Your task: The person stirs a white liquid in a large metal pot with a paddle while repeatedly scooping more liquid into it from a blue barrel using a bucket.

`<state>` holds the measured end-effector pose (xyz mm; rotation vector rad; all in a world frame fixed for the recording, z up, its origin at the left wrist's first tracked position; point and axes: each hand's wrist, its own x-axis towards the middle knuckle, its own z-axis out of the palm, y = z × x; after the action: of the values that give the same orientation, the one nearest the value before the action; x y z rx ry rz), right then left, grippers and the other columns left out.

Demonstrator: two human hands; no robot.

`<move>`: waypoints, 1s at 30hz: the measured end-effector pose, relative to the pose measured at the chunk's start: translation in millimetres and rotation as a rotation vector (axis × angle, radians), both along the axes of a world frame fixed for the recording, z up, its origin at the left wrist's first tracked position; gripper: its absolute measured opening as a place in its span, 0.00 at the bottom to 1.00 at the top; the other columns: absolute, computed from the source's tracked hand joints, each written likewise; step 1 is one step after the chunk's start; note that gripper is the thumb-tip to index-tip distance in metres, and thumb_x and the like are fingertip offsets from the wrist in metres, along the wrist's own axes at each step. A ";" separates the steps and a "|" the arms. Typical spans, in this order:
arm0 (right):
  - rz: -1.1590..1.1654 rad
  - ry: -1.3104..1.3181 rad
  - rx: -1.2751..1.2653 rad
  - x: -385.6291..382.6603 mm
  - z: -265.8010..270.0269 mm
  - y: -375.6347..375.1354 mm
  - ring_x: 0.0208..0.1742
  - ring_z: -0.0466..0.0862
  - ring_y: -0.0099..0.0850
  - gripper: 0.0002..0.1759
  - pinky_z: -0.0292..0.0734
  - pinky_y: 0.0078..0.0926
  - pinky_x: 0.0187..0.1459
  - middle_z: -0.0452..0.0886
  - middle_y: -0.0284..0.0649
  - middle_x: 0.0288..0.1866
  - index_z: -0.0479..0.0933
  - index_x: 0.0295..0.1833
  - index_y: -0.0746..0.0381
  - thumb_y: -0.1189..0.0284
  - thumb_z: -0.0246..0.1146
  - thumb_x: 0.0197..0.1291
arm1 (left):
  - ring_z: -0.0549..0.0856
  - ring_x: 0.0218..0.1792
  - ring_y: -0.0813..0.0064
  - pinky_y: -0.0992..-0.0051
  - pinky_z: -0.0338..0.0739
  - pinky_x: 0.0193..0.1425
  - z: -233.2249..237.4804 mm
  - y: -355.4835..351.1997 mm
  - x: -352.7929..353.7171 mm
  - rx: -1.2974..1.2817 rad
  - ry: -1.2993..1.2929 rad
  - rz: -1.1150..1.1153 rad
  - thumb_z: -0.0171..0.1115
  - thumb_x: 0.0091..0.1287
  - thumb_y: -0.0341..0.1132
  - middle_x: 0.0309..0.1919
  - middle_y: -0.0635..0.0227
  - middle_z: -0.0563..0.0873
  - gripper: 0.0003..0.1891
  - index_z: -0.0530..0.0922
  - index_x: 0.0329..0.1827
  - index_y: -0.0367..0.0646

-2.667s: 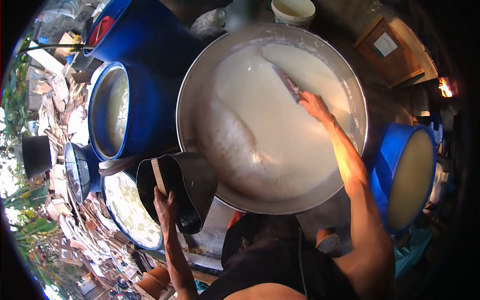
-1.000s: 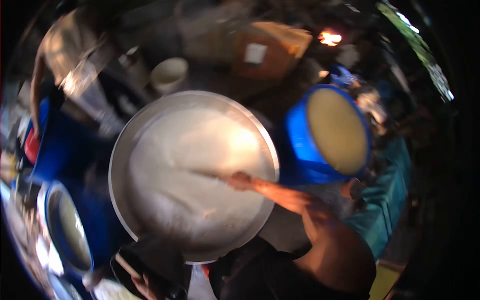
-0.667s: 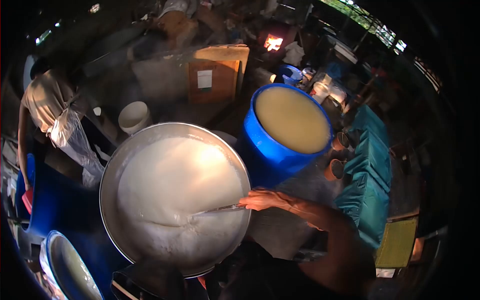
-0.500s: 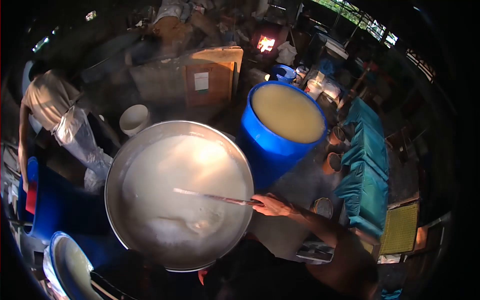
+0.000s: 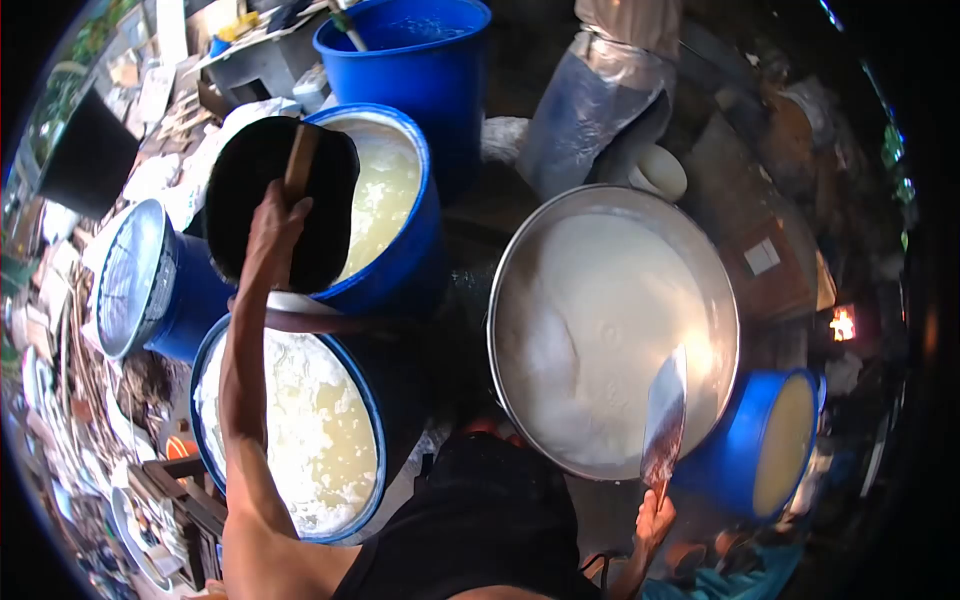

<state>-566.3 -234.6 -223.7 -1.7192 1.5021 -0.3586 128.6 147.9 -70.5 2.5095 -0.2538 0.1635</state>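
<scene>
Clearly, the two hands are well apart, each clamped on something. At left, the left hand [image 5: 275, 235] is closed around the pale wooden bar [image 5: 300, 160] that spans the mouth of a deep black bucket [image 5: 235, 190]. That bucket hangs over the near left edge of a round blue plastic barrel [image 5: 425, 240] of yellowish, frothy liquid; whether they touch, I cannot tell. Nearer stands a dark-rimmed blue barrel [image 5: 377, 430] with white clumps floating in yellowish liquid.

At near right, the right hand [image 5: 655, 515] grips the handle end of a long, flat metal paddle [image 5: 668, 410]. Its blade reaches across the near right rim of a wide, round silvery metal pan [image 5: 513, 300] of milky liquid; whether the tip touches that liquid is unclear. Beyond the pan stands a person in a translucent plastic apron [image 5: 570, 115], beside a small white bucket [image 5: 660, 172].
</scene>
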 end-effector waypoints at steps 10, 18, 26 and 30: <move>0.127 0.387 -0.337 48.0 73.1 18.2 0.34 0.84 0.49 0.16 0.77 0.43 0.37 0.82 0.52 0.32 0.81 0.39 0.62 0.58 0.66 0.67 | 0.86 0.41 0.44 0.55 0.80 0.45 -187.5 26.2 127.1 0.330 0.126 -0.264 0.66 0.68 0.43 0.38 0.42 0.87 0.27 0.73 0.64 0.34; 0.051 0.277 -0.486 46.2 84.6 45.1 0.33 0.83 0.55 0.18 0.75 0.48 0.36 0.81 0.54 0.29 0.78 0.36 0.66 0.60 0.68 0.64 | 0.85 0.36 0.52 0.59 0.79 0.39 -182.5 -3.5 82.4 0.293 0.263 -0.339 0.66 0.68 0.40 0.35 0.47 0.86 0.22 0.77 0.58 0.34; -0.005 0.347 -0.300 26.5 92.3 55.3 0.33 0.83 0.55 0.19 0.75 0.47 0.37 0.82 0.55 0.29 0.80 0.34 0.68 0.60 0.67 0.62 | 0.83 0.31 0.59 0.63 0.79 0.33 -177.4 -23.3 53.2 0.268 0.321 -0.378 0.67 0.68 0.37 0.31 0.53 0.86 0.16 0.80 0.52 0.34; -0.019 0.278 -0.294 12.4 76.2 53.2 0.35 0.84 0.54 0.19 0.75 0.47 0.39 0.83 0.56 0.31 0.81 0.37 0.68 0.60 0.66 0.63 | 0.83 0.28 0.63 0.65 0.78 0.30 -171.1 -33.6 61.8 0.274 0.312 -0.381 0.67 0.68 0.35 0.29 0.55 0.86 0.14 0.82 0.49 0.34</move>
<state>-554.0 -181.4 -147.5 -2.0541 1.7323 -0.3764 190.4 114.3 -241.6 2.6485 -0.6516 -0.4389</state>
